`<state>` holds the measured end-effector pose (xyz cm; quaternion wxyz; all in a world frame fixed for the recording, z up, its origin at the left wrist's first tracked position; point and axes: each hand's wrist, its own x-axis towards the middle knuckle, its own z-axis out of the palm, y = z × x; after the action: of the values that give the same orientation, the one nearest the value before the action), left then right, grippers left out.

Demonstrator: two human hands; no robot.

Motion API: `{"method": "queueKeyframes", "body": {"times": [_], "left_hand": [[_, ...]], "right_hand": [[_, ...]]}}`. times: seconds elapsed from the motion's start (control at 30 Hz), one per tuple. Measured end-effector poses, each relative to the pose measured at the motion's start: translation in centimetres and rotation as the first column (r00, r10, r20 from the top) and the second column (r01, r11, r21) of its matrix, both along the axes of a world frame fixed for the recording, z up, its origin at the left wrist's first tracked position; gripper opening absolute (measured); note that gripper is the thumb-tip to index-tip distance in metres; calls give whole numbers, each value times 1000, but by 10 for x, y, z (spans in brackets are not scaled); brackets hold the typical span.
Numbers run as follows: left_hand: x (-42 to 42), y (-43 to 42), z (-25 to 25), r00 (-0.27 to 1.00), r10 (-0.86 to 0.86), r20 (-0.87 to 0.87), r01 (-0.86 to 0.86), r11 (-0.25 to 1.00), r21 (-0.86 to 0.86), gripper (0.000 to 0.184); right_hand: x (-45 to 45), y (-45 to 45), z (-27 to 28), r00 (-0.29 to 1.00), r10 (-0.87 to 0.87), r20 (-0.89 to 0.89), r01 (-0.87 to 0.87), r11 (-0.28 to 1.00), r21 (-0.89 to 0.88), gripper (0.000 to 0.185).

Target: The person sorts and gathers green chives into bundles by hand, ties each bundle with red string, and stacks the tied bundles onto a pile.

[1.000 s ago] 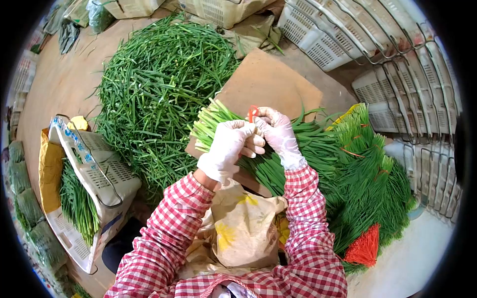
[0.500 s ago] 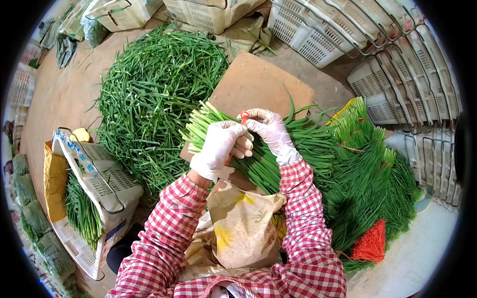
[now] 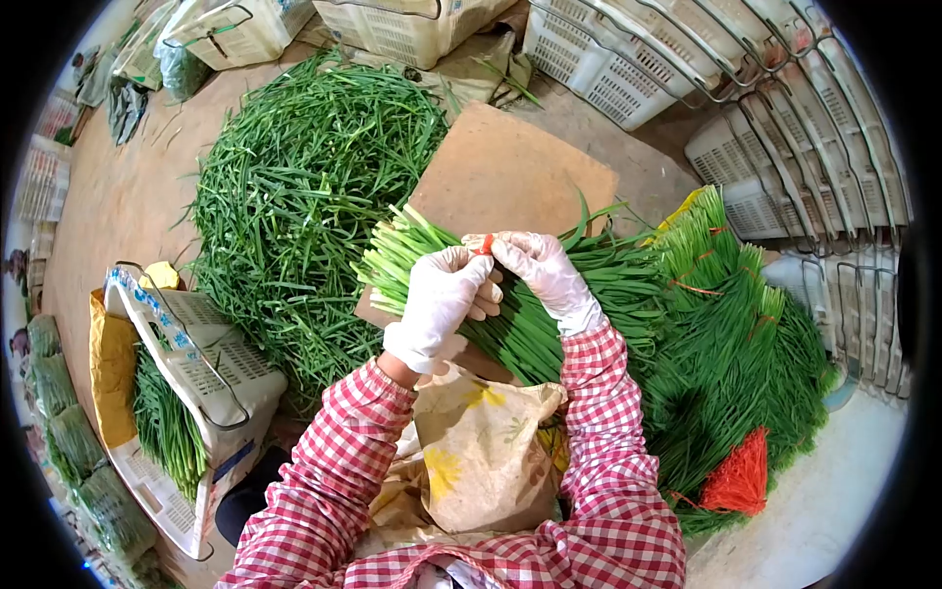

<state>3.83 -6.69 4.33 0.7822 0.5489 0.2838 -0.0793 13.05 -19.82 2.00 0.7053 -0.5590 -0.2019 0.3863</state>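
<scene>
A bundle of green leafy stalks [image 3: 525, 334] lies across the brown board [image 3: 510, 162], its pale cut ends toward the left. My left hand [image 3: 446, 299], in a white glove, pinches a red tie [image 3: 484, 245] over the bundle with thumb and fingers. From the right, my right hand [image 3: 545, 275], also gloved, closes its fingertips on the same tie, close against the left fingertips. Part of the bundle is hidden under both hands.
Loose green leaves [image 3: 314, 196] are heaped at the left of the board. Tied bundles [image 3: 726, 363] with red strands [image 3: 738, 476] on them are piled at right. A white crate [image 3: 231, 363] stands at lower left; stacked crates [image 3: 765, 187] are at upper right.
The red tie's loop, which stood up above the fingers, is now lower and smaller between the fingertips. My right hand's fingers have come down toward the bundle. The view has shifted slightly.
</scene>
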Motion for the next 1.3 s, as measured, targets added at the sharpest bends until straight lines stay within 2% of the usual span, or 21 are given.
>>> {"method": "queueKeyframes", "body": {"times": [0.13, 0.2, 0.23, 0.27, 0.33, 0.4, 0.43, 0.47, 0.53, 0.6, 0.63, 0.73, 0.77, 0.8, 0.87, 0.9, 0.93, 1.03, 1.1, 1.17, 1.3], "left_hand": [[-1, -9, 6, 996, 81, 26, -82, 996, 45, 18], [-5, -8, 19, 996, 85, 7, -85, 987, 138, 19], [-10, -5, 14, 962, 80, 260, -163, 935, 315, 20], [-11, 3, 12, 869, 85, 487, -260, 916, 305, 36], [-6, 35, 38, 782, -384, 491, -144, 656, 741, 85], [3, 51, 23, 672, -739, 49, -19, 49, 999, 125], [4, 58, 11, 592, -799, -108, 95, -65, 993, 137], [0, 58, 3, 569, -773, -282, 109, -270, 957, 125], [3, 58, -5, 603, -744, -287, -32, -382, 923, 115], [3, 62, -6, 588, -767, -259, 34, -296, 955, 110], [4, 64, -6, 573, -787, -228, 98, -210, 973, 106], [-12, 62, 20, 640, -697, -324, 163, -289, 943, 104], [-16, 63, 23, 652, -691, -312, 169, -269, 948, 102], [-21, 64, 19, 656, -685, -316, 166, -278, 946, 102], [-31, 62, 2, 714, -550, -433, 274, -350, 896, 102], [-33, 57, 5, 768, -547, -334, 143, -362, 921, 90], [-33, 51, 8, 743, -463, -484, 309, -404, 861, 92], [-45, 53, -4, 745, -516, -422, 156, -481, 863, 76], [-47, 60, -9, 776, -622, -103, 262, 169, 950, 66], [-45, 57, 0, 735, -673, -85, 252, 155, 955, 64], [-46, 43, -11, 780, -560, -279, 114, -312, 943, 56]], "right_hand": [[-9, 10, 2, 996, -73, 57, 78, 992, -98, 17], [-15, 12, 2, 972, -214, 92, 225, 966, -125, 14], [-16, 12, 2, 972, -216, 87, 226, 966, -127, 14], [-17, 12, 2, 970, -237, 52, 241, 965, -100, 13], [-19, 9, 3, 960, -279, -17, 278, 959, -52, 12], [-19, 8, 1, 915, -388, 107, 395, 917, -59, 14], [-19, 8, -1, 909, -411, 68, 411, 911, 3, 15], [-19, 9, -3, 902, -431, 29, 428, 901, 67, 17], [-25, 7, 11, 883, -469, 26, 468, 882, 53, 15], [-37, -3, 34, 843, -531, 84, 517, 844, 145, 15], [-48, -13, 45, 835, -495, 240, 444, 864, 238, 14], [-76, -29, 81, 817, -268, 511, 98, 937, 335, 13], [-85, -26, 83, 760, -227, 609, 83, 963, 256, 10], [-85, -22, 85, 672, -194, 715, 88, 979, 182, 4], [-84, -8, 67, 657, -313, 686, 275, 946, 169, 6], [-86, 3, 62, 617, -386, 686, 338, 917, 212, 6], [-87, 12, 65, 489, -364, 793, 359, 912, 197, 5], [-91, 39, 69, 307, -445, 841, 496, 829, 258, 10], [-90, 49, 63, 271, -475, 837, 530, 799, 283, 10], [-96, 57, 59, 307, -456, 835, 520, 815, 254, 12], [-102, 70, 56, 327, -434, 840, 519, 825, 224, 12]]}}
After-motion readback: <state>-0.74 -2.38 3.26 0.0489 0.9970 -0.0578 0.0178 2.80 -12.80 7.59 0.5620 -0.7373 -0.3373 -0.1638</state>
